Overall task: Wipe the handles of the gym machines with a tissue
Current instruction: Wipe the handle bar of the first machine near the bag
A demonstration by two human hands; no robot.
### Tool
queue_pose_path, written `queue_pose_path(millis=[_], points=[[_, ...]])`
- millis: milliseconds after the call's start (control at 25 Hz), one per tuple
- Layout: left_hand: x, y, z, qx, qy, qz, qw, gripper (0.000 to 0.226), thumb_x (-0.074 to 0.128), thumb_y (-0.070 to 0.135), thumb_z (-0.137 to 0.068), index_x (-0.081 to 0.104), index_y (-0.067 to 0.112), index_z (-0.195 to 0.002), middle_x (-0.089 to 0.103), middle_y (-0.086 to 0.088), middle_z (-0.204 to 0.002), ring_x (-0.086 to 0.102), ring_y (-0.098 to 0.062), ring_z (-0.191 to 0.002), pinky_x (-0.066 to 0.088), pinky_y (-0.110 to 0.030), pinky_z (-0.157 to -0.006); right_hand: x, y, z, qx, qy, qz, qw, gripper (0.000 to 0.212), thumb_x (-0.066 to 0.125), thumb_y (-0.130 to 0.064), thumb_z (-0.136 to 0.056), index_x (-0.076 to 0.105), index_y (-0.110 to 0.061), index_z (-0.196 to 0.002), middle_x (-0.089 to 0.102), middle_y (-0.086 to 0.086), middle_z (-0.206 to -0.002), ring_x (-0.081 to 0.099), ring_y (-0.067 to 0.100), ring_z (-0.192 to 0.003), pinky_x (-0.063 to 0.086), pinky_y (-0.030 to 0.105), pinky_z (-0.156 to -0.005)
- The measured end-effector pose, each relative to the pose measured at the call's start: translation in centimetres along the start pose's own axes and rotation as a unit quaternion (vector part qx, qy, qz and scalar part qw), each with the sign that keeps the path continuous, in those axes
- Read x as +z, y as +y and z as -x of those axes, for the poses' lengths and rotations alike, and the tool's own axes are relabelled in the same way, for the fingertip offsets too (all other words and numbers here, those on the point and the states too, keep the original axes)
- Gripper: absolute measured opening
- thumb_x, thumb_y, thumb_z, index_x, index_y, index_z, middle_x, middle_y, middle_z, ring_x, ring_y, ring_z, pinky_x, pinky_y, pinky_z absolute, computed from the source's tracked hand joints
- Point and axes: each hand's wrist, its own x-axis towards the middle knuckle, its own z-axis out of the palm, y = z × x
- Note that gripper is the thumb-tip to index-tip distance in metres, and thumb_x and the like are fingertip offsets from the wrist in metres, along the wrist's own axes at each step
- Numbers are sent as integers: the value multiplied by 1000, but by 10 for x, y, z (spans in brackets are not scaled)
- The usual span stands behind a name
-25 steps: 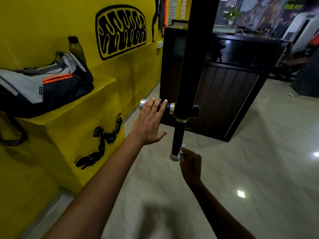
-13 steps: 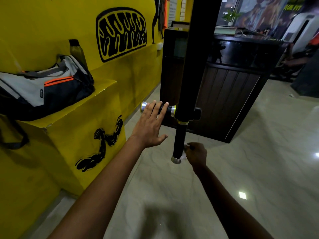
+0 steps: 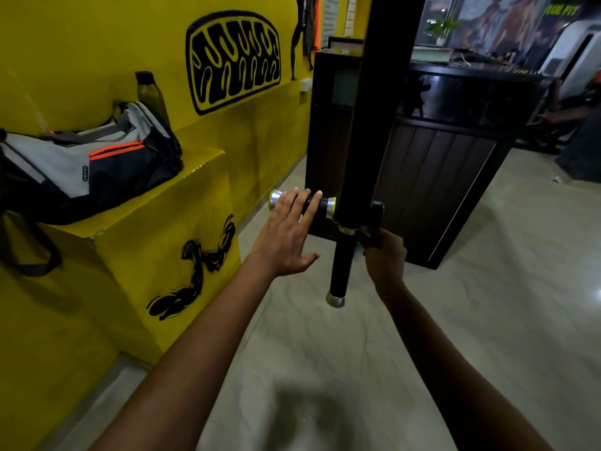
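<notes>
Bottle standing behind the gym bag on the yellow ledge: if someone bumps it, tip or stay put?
Probably tips fairly easily: the bottle is tall and narrow, standing upright. The gym bag in front would likely block a forward fall, and the yellow wall looks close behind it. Its round body would probably roll once down. How full it is cannot be told, so weight is a guess.

A yellow wall (image 3: 97, 43) painted with black murals (image 3: 232, 61) is seen on the left. The pale marble floor (image 3: 487, 288) is glossed by light. A dark wooden counter (image 3: 439, 157) is set behind.
</notes>
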Motion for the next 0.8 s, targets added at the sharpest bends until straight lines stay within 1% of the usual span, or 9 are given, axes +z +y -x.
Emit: queue_pose_path(millis=[40, 120, 200, 240, 320, 400, 480, 680, 800], points=[[0, 0, 0, 2, -3, -5, 1000, 110, 63, 59, -73, 4, 11, -152, 21, -16, -154, 14, -34, -144, 15, -46, -119, 1, 3, 9, -65, 30, 20, 997, 6, 62, -5, -87, 67, -7, -90, 65, 2, -79, 62, 13, -73, 44, 11, -60], [0, -2, 0, 11, -8, -20, 1000, 110, 63, 58, -74, 1, 11, -152, 19, -16, -155, 12, -34, -145, 14, -46, -119, 4, 7, 26, -177, 91, 29, 980, 13, 68, -2, -82, 69, -6, -94, 66, -2, -84, 64, 11, -76, 49, 11, -64], [-1, -5, 1, 20, -8, -30, 999, 110, 63, 56, -74, 1, 10, -152, 18, -17, -155, 12, -34, -145, 14, -45, -119, 8, 7, 33, -295, 108, 84, 945, 22, 70, 1, -78, 68, 0, -100, 68, 8, -96, 64, 18, -88, 50, 18, -72], [-2, -6, 1, 24, -6, -31, 999, 110, 64, 55, -74, 1, 10, -152, 18, -17, -155, 12, -35, -144, 14, -45, -119, 10, 4, 31, -362, 105, 148, 914, 24, 69, -1, -78, 67, 2, -102, 68, 13, -98, 62, 23, -92, 51, 23, -73], [-1, -7, 1, 30, -3, -30, 999, 110, 63, 55, -74, 0, 10, -152, 18, -17, -156, 12, -35, -144, 13, -45, -119, 15, -1, 21, -466, 85, 288, 832, 24, 66, -4, -80, 65, 4, -103, 65, 17, -98, 57, 28, -93, 53, 31, -71], [-1, -8, 1, 32, -1, -30, 999, 108, 61, 58, -77, -1, 11, -152, 18, -17, -156, 12, -34, -145, 12, -44, -120, 20, -2, 14, -496, 45, 376, 781, 25, 70, -3, -76, 67, 5, -100, 63, 15, -95, 53, 27, -87, 53, 34, -68], [0, -9, 1, 35, 5, -22, 999, 102, 54, 61, -82, -1, 12, -152, 17, -16, -156, 12, -33, -145, 11, -43, -120, 24, 3, 12, -490, 16, 418, 765, 27, 74, -1, -69, 68, 5, -94, 64, 15, -92, 57, 27, -84, 53, 35, -67], [3, -12, 1, 38, 27, 5, 999, 81, 31, 62, -94, 7, 12, -153, 21, -14, -156, 15, -29, -145, 12, -42, -120, 21, 7, 16, -508, -26, 452, 732, 19, 71, -5, -67, 69, 2, -85, 65, 14, -85, 60, 27, -79, 53, 34, -67], [6, -11, 0, 35, 42, 6, 998, 75, 28, 59, -97, 10, 12, -153, 24, -14, -155, 17, -28, -145, 12, -42, -120, 23, 32, 27, -530, -70, 487, 690, 15, 73, -3, -68, 68, 1, -81, 64, 16, -85, 57, 28, -75, 49, 34, -65]])
